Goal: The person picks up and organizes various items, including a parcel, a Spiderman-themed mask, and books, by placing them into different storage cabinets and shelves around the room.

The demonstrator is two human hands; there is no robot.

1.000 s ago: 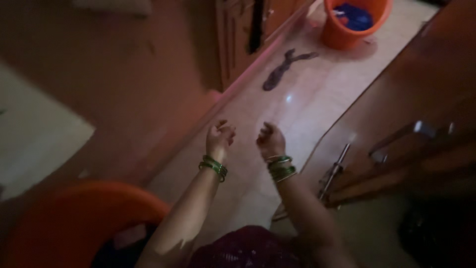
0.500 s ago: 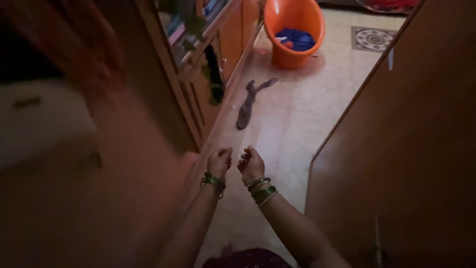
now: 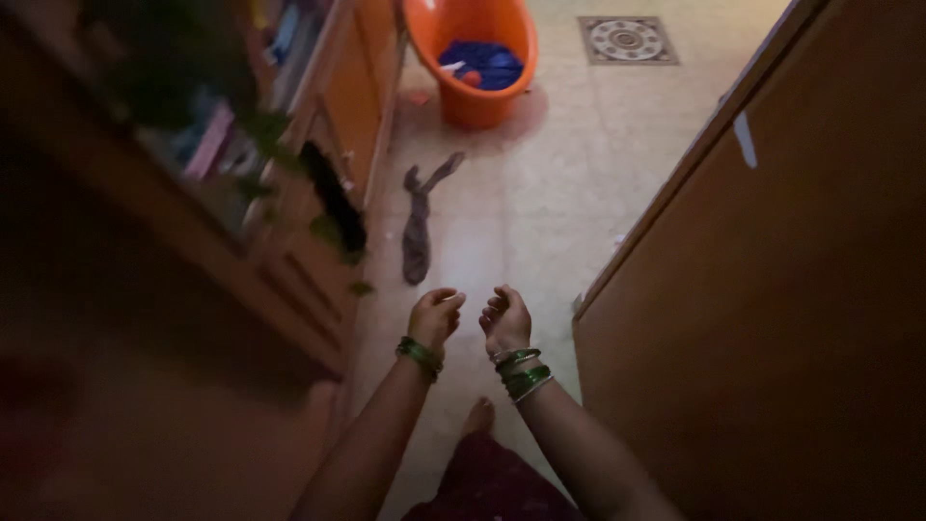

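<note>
Hovering empty, left hand (image 3: 434, 316) beside right hand (image 3: 504, 319), fingers curled.

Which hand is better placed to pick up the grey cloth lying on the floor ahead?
Left, marginally. The left hand lies nearly in line with the grey cloth by the wooden cabinet; the right hand sits further toward the door. Both hands are empty, loosely curled and well short of it.

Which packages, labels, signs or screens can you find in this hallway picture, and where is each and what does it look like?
No packages, signs or screens show.
Pale strip, perhaps a sticker or tape: on the brown wooden door at right, near its edge; small, narrow, slanted, whitish.
Both hands, left hand and right hand, are empty and loosely curled.
</note>
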